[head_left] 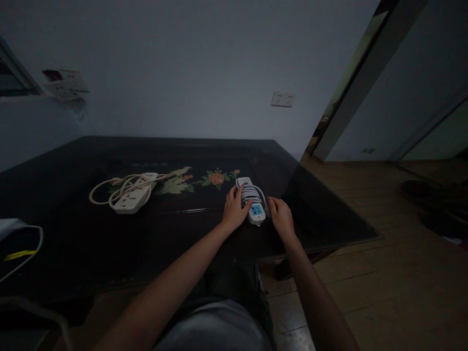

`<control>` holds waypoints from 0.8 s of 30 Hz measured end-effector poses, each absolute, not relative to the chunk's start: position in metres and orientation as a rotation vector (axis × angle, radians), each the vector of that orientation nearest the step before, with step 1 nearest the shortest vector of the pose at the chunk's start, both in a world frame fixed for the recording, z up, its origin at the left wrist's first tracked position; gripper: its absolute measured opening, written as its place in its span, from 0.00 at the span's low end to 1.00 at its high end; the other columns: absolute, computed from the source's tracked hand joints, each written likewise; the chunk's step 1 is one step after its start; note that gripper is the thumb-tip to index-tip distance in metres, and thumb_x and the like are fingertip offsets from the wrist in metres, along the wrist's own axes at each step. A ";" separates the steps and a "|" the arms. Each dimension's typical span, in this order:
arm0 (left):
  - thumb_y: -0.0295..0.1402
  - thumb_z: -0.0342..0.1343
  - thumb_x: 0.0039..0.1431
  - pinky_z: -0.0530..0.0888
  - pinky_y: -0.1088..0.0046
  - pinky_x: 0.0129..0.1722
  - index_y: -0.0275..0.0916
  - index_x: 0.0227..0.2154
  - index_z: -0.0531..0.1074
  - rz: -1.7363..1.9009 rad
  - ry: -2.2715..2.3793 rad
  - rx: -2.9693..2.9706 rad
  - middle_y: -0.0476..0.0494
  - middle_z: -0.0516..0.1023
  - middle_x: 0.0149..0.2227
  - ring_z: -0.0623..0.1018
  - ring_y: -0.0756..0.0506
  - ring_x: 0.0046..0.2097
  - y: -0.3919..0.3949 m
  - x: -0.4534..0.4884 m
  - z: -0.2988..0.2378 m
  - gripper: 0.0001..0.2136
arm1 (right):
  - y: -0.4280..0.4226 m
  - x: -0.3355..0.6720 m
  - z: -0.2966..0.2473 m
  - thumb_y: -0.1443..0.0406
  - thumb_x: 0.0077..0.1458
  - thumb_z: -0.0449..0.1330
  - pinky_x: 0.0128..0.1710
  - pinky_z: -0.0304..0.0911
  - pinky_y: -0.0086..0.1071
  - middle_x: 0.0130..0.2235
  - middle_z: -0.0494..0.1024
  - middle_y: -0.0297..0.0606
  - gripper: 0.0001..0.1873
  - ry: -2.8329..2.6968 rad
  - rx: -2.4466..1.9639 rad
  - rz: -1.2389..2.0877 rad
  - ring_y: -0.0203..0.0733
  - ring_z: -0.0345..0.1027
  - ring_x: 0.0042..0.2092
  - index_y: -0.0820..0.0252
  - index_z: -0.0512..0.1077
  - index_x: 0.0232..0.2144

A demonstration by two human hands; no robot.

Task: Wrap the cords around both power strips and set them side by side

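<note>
My view: dim | pale wall [183, 73] behind a dark table [91, 243] with floral decoration | socket plate [282, 99] on that wall | brownish floor [387, 273], seams visible, at right

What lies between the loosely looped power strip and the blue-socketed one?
In the head view, a flower pattern on the dark tabletop, then the left hand, which touches the blue-socketed strip.
</note>
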State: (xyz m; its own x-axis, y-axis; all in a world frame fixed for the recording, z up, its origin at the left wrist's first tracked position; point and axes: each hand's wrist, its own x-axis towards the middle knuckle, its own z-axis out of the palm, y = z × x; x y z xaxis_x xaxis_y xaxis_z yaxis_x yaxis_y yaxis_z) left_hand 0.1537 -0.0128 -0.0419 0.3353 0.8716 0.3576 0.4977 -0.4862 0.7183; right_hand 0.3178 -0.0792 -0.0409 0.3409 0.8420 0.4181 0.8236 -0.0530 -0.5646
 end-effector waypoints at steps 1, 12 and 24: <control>0.44 0.48 0.60 0.59 0.58 0.60 0.41 0.63 0.54 1.020 1.189 2.117 0.34 0.54 0.63 0.57 0.38 0.64 -0.012 0.154 -0.042 0.29 | -0.080 0.319 -0.041 0.59 0.64 0.42 0.48 0.60 0.38 0.44 0.77 0.49 0.24 -1.452 -1.838 0.030 0.47 0.68 0.47 0.65 0.74 0.45; 0.40 0.50 0.60 0.60 0.55 0.60 0.41 0.60 0.58 1.131 1.131 2.095 0.34 0.56 0.60 0.58 0.37 0.62 -0.009 0.156 -0.049 0.25 | -0.081 0.321 -0.042 0.58 0.62 0.43 0.46 0.62 0.40 0.40 0.77 0.49 0.24 -1.363 -1.741 0.026 0.48 0.70 0.43 0.65 0.75 0.39; 0.34 0.57 0.55 0.59 0.57 0.62 0.36 0.61 0.55 1.091 0.926 2.016 0.31 0.61 0.60 0.62 0.38 0.62 -0.002 0.154 -0.052 0.31 | -0.080 0.320 -0.047 0.62 0.58 0.52 0.44 0.64 0.38 0.41 0.77 0.46 0.22 -1.555 -1.768 0.073 0.46 0.69 0.43 0.61 0.71 0.53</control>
State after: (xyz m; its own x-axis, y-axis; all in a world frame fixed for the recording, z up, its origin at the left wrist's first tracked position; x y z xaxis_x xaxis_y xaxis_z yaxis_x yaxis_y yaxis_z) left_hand 0.1541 -0.0024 -0.0522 0.4025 0.8187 0.4095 0.2715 -0.5340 0.8007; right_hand 0.3199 -0.0797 -0.0469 0.2547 0.8674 0.4275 0.8238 0.0369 -0.5657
